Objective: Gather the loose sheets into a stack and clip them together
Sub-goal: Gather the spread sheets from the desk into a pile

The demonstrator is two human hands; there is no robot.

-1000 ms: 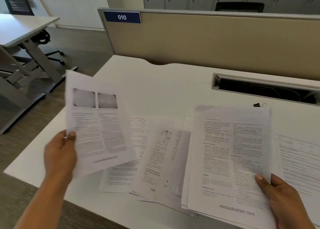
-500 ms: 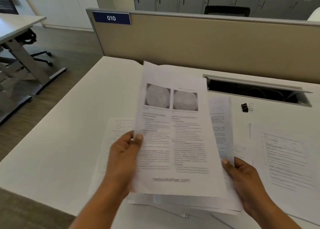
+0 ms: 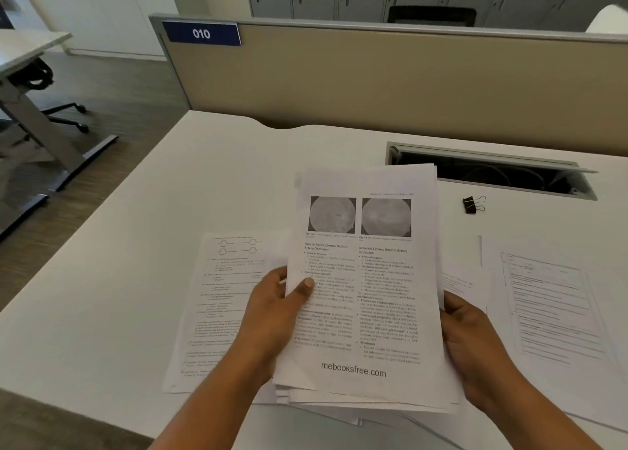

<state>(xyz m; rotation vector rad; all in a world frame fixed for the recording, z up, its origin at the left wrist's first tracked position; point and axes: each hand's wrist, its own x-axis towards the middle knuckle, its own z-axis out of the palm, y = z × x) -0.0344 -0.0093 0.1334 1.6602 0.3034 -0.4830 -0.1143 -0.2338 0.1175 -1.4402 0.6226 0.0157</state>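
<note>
A stack of printed sheets [image 3: 367,279] is held above the white desk [image 3: 210,184], its top page showing two round grey images. My left hand [image 3: 275,317] grips the stack's left edge with the thumb on top. On the other side, my right hand [image 3: 475,344] clasps the stack's right edge. A loose sheet with chemical diagrams [image 3: 221,296] lies flat on the desk to the left, partly under my left hand. More loose sheets [image 3: 550,300] lie to the right. A black binder clip [image 3: 473,204] rests on the desk behind the stack, right of it.
An open cable tray [image 3: 492,170] is sunk into the desk at the back right. A beige partition [image 3: 373,79] labelled 010 runs along the desk's far edge. Another desk and a chair base [image 3: 64,116] stand on the floor to the left.
My left hand carried the sheet with the two round images from the left and laid it on top of the stack in my right hand. Both hands now hold the combined stack.
</note>
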